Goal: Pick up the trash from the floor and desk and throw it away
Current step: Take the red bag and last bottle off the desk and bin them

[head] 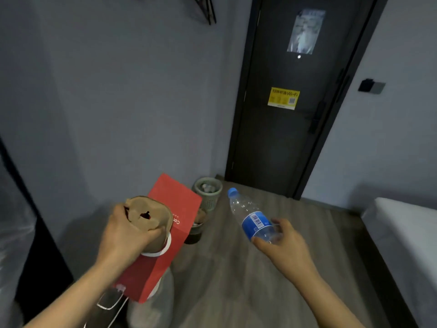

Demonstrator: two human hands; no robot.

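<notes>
Underfoot, wood floor (236,275) toward door (279,143) and bin (209,197); left hand (125,235) around brown paper (151,213), right hand (287,243) around bottle (251,217).

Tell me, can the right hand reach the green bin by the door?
Probably not yet: the right hand, gripping a water bottle, looks well short of the bin, though nothing blocks it.

I get one view only: the wide-angle head camera, looking forward and down. Nearest the lens, low in frame, are the left hand (123,237), gripping a crumpled brown paper bag (151,214), and the right hand (288,247), holding a clear blue-labelled plastic bottle (253,218). The grey wood-plank floor (260,280) and dark grey door (283,138) lie farther ahead, seen probably from standing height.
</notes>
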